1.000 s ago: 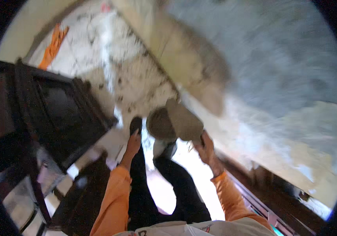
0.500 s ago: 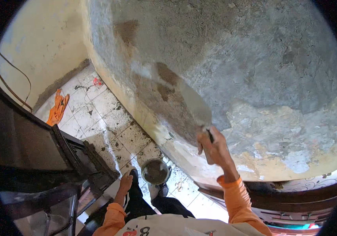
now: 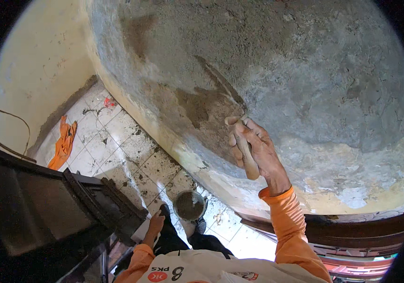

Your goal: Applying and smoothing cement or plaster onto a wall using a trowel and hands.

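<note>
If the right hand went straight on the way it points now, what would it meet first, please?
Probably the rough grey wall. The trowel in the right hand would likely reach it first; whether its blade already touches the wall is hard to tell.

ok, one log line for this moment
right hand: grips trowel | trowel: up at grey wall, contact unclear | left hand: low, nothing visible in it | bucket: grey-brown material inside
</note>
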`<act>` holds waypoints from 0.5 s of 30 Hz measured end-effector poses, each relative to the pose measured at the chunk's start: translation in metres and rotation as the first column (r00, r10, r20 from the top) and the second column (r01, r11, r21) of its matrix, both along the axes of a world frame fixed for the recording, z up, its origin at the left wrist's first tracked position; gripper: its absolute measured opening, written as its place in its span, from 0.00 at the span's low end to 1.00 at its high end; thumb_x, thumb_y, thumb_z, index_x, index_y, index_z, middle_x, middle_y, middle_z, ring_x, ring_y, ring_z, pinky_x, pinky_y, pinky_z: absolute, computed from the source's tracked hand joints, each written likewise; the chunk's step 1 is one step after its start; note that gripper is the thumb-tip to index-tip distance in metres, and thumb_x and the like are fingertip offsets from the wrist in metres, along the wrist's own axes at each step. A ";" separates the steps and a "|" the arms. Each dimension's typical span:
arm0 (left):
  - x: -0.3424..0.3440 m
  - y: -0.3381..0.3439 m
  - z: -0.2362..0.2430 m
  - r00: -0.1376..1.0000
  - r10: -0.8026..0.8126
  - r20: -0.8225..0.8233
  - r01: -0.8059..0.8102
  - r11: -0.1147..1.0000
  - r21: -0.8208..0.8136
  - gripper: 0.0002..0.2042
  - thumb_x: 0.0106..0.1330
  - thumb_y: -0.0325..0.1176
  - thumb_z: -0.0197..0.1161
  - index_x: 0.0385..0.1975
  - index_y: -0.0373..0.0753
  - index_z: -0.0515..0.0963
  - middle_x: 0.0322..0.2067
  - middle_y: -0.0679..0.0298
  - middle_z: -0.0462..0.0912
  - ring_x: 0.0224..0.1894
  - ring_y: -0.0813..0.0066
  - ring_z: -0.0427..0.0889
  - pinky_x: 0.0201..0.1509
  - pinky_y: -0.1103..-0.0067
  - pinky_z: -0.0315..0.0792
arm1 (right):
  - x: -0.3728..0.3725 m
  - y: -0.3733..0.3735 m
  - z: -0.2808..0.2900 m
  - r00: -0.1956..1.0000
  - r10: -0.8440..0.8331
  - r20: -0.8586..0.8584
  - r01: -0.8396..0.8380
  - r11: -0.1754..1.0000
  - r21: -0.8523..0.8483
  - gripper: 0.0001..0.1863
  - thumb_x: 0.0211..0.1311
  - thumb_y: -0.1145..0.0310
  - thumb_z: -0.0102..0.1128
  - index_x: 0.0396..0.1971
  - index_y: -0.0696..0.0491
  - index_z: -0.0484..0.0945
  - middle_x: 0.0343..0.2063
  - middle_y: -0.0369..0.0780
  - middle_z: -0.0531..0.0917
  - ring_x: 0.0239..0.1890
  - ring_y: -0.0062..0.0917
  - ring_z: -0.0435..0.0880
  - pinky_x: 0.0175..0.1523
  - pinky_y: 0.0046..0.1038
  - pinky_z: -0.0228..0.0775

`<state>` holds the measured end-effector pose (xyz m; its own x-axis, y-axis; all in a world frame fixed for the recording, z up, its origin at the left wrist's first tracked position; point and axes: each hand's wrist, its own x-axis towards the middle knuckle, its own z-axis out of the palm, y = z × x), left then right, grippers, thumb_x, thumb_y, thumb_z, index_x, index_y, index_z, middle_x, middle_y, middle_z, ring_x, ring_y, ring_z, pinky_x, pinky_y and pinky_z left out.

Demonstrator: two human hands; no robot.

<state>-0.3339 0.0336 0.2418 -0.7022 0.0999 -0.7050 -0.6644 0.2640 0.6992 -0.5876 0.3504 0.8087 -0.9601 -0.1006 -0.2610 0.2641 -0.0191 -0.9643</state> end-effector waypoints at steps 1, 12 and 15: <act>0.002 -0.011 -0.013 0.995 0.058 -0.076 -0.057 0.998 0.022 0.33 0.74 0.40 0.60 0.76 0.32 0.64 0.56 0.43 0.85 0.58 0.51 0.84 0.65 0.62 0.74 | -0.004 -0.002 0.000 1.000 0.002 -0.005 -0.002 1.000 -0.013 0.22 0.79 0.53 0.58 0.61 0.54 0.78 0.30 0.33 0.80 0.21 0.16 0.78 0.23 0.21 0.71; -0.025 -0.011 0.016 0.845 -0.329 -0.421 0.251 0.940 -0.230 0.26 0.69 0.28 0.69 0.66 0.35 0.71 0.40 0.53 0.89 0.44 0.58 0.88 0.55 0.63 0.80 | -0.012 0.022 -0.030 0.996 -0.060 0.060 0.078 0.932 -0.354 0.24 0.79 0.54 0.55 0.62 0.56 0.73 0.31 0.36 0.77 0.18 0.15 0.69 0.17 0.19 0.63; -0.013 -0.045 -0.006 0.833 -0.310 -0.458 0.206 0.943 -0.263 0.26 0.70 0.30 0.68 0.66 0.32 0.70 0.38 0.52 0.89 0.42 0.57 0.89 0.51 0.64 0.81 | -0.020 0.017 -0.029 0.995 -0.024 0.095 0.070 0.856 -0.512 0.22 0.79 0.54 0.55 0.60 0.55 0.74 0.31 0.35 0.77 0.19 0.14 0.70 0.16 0.18 0.62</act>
